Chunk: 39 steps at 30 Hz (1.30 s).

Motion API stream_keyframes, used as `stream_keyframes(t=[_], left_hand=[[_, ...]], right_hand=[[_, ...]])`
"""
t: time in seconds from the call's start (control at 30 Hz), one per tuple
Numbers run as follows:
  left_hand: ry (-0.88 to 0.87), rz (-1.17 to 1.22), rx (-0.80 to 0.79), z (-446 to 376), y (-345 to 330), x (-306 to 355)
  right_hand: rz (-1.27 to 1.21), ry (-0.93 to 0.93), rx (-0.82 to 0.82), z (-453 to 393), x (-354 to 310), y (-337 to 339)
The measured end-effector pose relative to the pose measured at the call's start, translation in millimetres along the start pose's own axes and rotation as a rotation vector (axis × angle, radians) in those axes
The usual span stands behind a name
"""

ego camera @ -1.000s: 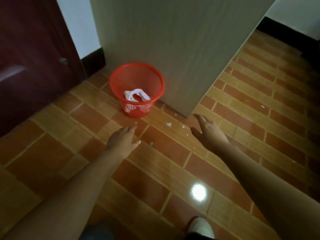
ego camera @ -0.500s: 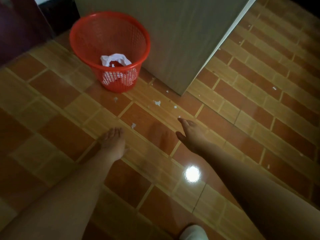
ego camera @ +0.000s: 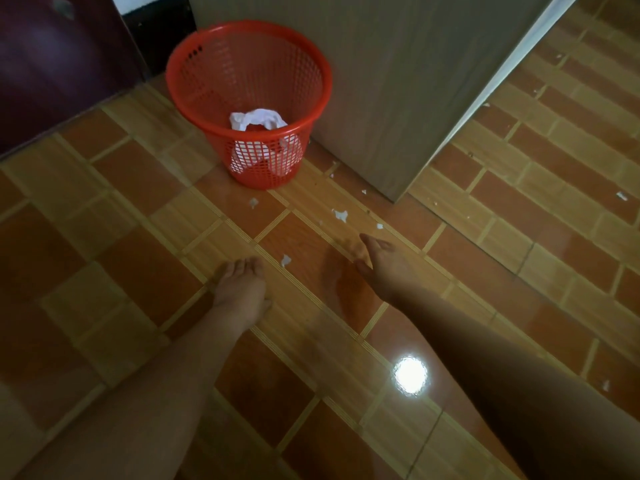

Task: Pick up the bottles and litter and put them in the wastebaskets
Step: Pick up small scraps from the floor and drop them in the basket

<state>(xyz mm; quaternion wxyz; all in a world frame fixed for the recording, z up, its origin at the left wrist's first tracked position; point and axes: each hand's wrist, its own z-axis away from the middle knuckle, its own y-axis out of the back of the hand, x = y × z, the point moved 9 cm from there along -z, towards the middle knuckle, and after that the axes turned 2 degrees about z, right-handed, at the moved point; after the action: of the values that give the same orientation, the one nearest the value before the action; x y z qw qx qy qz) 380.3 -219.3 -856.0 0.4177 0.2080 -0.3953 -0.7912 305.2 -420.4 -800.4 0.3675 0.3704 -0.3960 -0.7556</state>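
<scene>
Head view: left hand [ego camera: 240,289] and right hand [ego camera: 384,263] reach low over the floor [ego camera: 138,237], fingers loose, holding nothing. Paper scraps [ego camera: 286,260] lie just beyond. Farther, red basket [ego camera: 194,95] contains white litter [ego camera: 258,120].

This looks like a room in a home. The floor [ego camera: 145,209] is glossy ceramic tile in orange-brown and tan blocks, reflecting a round ceiling light [ego camera: 410,375]. A dark maroon wooden door [ego camera: 59,71] stands at the left beside a white wall with a black skirting strip [ego camera: 157,39]. A grey wood-grain cabinet panel [ego camera: 398,81] rises from the floor, with a small red plastic mesh wastebasket [ego camera: 221,81] just beside it.
</scene>
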Motion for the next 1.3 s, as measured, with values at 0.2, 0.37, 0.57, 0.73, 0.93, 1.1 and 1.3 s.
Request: stream_keyframes(t=[0.2,0.37,0.57,0.73,0.93,1.1,1.3], left_hand=[[0.026,0.121,0.007,-13.5,6.8,0.1],[0.015,0.14,-0.028,-25.1,5.8,2.7],[0.023,0.009,-0.057,-31.0,5.8,5.8],[0.024,0.003,-0.046,-34.0,4.6,5.2],[0.025,0.031,-0.037,-37.1,3.4,3.9],[0.026,0.042,-0.031,-37.0,3.4,4.3],[0.017,0.074,-0.001,-33.7,5.2,4.0]], right_hand=[[-0.036,0.051,0.021,-17.1,-6.8,3.4],[-0.1,0.008,0.091,-37.6,0.9,11.5],[-0.152,-0.051,0.14,-67.8,10.2,8.8],[-0.271,-0.065,0.177,-87.8,8.9,-3.5],[-0.327,-0.093,0.283,-98.8,14.8,-3.4],[-0.296,-0.085,0.379,-95.5,13.1,-1.0],[-0.23,-0.095,0.374,-95.5,11.3,-4.1]])
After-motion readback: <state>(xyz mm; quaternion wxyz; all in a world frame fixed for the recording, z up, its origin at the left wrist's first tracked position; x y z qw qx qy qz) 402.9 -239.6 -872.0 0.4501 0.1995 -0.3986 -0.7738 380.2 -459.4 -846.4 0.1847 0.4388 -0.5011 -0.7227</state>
